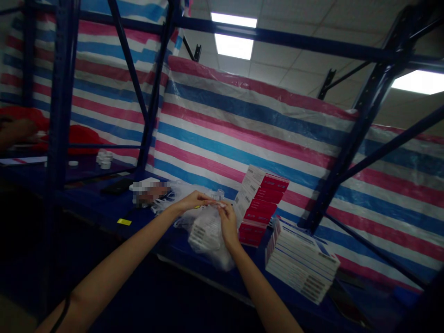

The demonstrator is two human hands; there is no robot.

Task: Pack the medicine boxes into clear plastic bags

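Observation:
A translucent plastic bag sits at the front of the blue table, with white barcoded packs showing through its side. Above the bag, my left hand reaches in with fingers pinched together at its gathered top. My right hand is closed at the same spot, thumb and fingers touching the bag's top edge. The fingertips of both hands meet, so the exact grip there is small and partly hidden. Just behind them stands a small clear container.
Red-and-white boxes are stacked behind my right hand; white boxes lie farther right. Left are loose plastic bags, a yellow label and white jars. Blue rack posts frame the table. Another person's hand is far left.

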